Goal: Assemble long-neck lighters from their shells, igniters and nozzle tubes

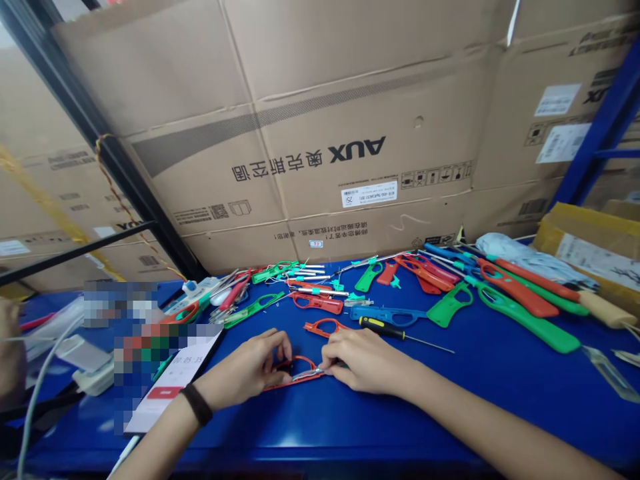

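Observation:
My left hand (253, 367), wearing a dark wristband, is closed on one end of a red lighter casing (300, 377) low over the blue table. My right hand (363, 360) pinches at the other end of this casing, where a thin pale part lies along it. Its fingertips hide what exactly they grip. Just behind my right hand lies another red casing half (327, 325) with an oval opening. A black and yellow screwdriver (385, 328) rests beyond my right knuckles, its shaft pointing right.
Several green, red and blue lighter casings and metal tubes lie along the back, including a blue casing (387, 313) and a long green lighter (530, 320). A phone (175, 383) lies left, near a power strip (95, 377). Another person's hand (10, 353) shows far left. Cardboard (300, 80) stands behind.

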{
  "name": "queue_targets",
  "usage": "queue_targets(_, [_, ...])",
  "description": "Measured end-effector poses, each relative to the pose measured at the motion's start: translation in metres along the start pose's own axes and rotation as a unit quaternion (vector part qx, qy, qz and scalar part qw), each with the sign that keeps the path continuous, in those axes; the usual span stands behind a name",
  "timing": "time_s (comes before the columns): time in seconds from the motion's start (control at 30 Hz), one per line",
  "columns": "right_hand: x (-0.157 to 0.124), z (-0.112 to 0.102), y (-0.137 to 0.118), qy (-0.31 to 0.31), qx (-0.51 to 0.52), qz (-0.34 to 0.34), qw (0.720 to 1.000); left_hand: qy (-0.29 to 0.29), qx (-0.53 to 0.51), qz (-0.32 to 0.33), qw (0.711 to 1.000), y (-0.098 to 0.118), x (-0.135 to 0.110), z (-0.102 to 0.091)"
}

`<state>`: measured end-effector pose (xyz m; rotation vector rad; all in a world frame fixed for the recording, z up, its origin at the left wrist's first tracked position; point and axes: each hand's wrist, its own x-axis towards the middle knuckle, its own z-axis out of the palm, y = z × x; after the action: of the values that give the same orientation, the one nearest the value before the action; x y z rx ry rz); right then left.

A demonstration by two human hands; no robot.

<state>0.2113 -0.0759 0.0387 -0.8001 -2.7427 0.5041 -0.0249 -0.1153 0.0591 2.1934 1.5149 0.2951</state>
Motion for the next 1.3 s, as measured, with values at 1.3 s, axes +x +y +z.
queue_targets(1.3, [-0.004,0.012,0.021,-0.011,0.252,0.051,0.966,0.0,-0.022,0.009,1.0,0.023,0.029,0.019])
